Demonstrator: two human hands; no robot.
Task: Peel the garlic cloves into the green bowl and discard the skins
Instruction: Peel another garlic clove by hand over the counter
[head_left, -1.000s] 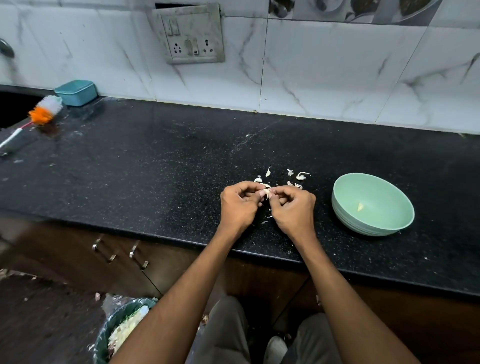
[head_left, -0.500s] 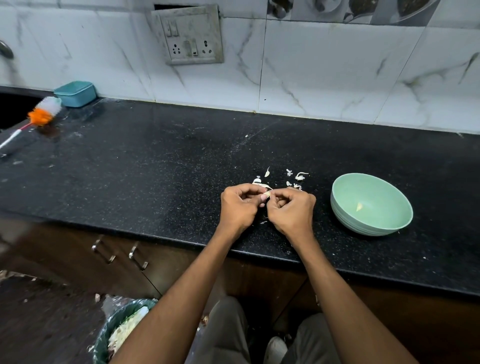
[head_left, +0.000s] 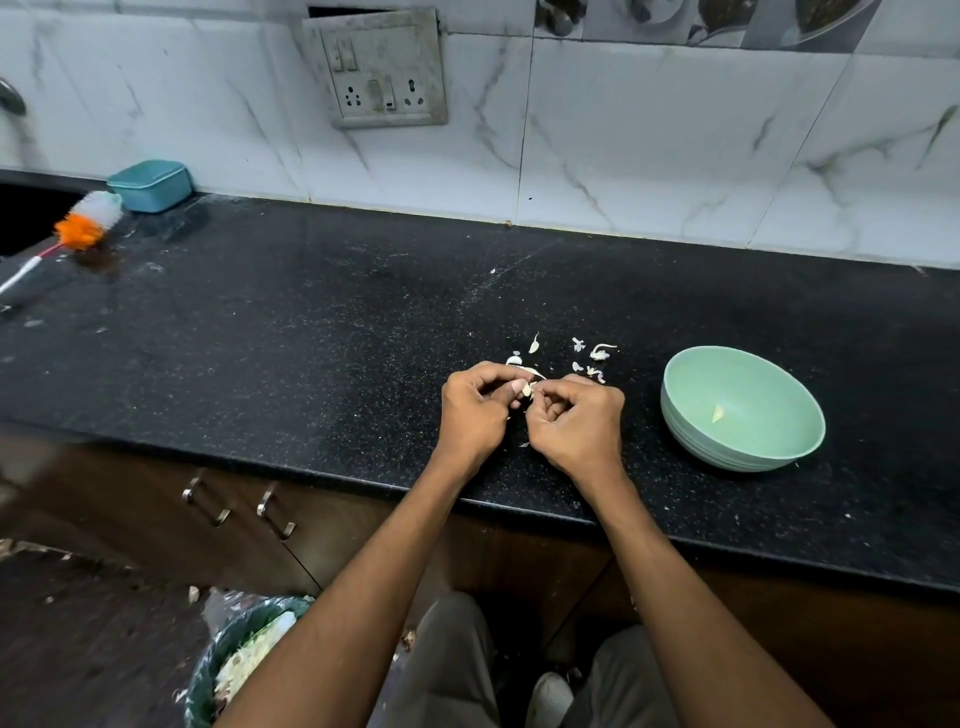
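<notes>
While both hands meet over the black desk near its front edge, the left hand and right hand have their fingers curled, together pinching a small pale garlic clove between their fingertips. Loose garlic skins lie scattered on the desk just behind the hands. To the right, apart from the hands, stands the green bowl, holding one peeled clove. Below the desk's edge, a bin sits on the floor.
</notes>
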